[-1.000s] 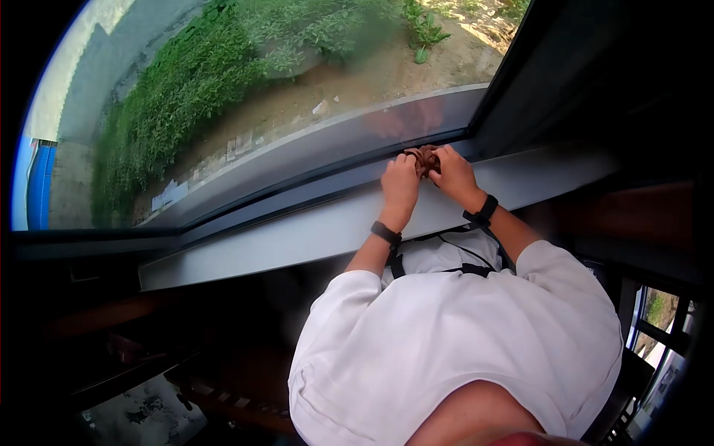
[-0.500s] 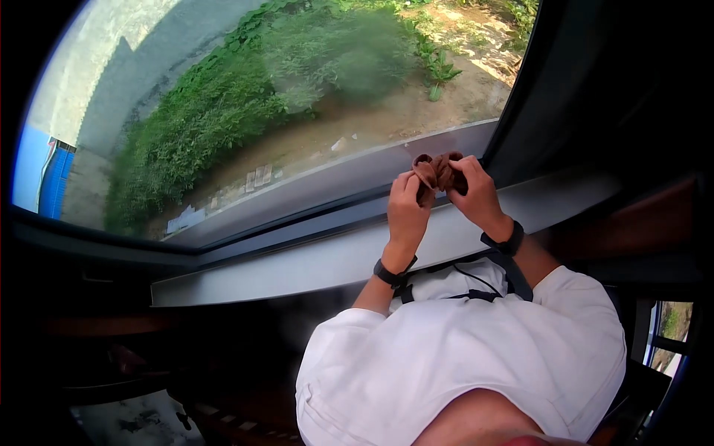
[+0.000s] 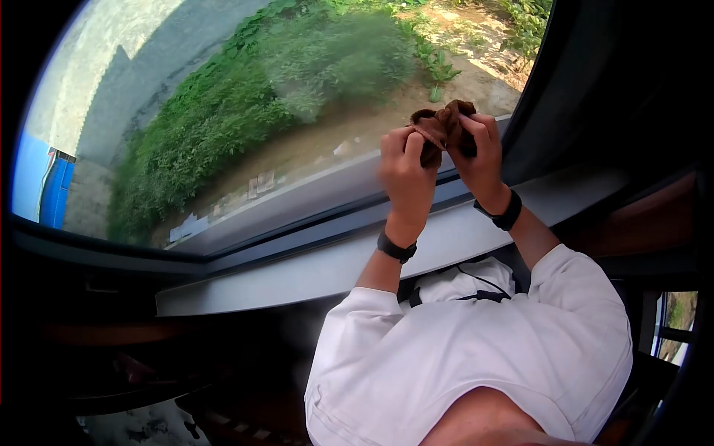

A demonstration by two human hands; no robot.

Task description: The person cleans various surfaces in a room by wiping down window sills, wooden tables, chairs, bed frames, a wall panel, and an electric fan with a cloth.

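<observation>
A brown cloth (image 3: 440, 128), bunched and folded, is held up in front of the window glass between my two hands. My left hand (image 3: 405, 165) grips its left part, fingers curled over it. On the other side, my right hand (image 3: 482, 152) pinches the right part, thumb and fingers closed round the fabric. Twisted folds show in the middle of the cloth; what lies inside the fingers is hidden. A black band (image 3: 396, 247) circles my left wrist, and another dark band (image 3: 507, 211) is on the right.
A large window (image 3: 297, 97) fills the upper view, with bushes, soil and a wall outside. Below the glass runs a pale sill (image 3: 312, 276). Dark wood panelling (image 3: 643, 215) stands at the right. Most of the lower left is in deep shadow.
Both hands have risen with the cloth, away from the sill and higher against the window. The cloth looks more twisted and bunched. Both hands still grip it.
</observation>
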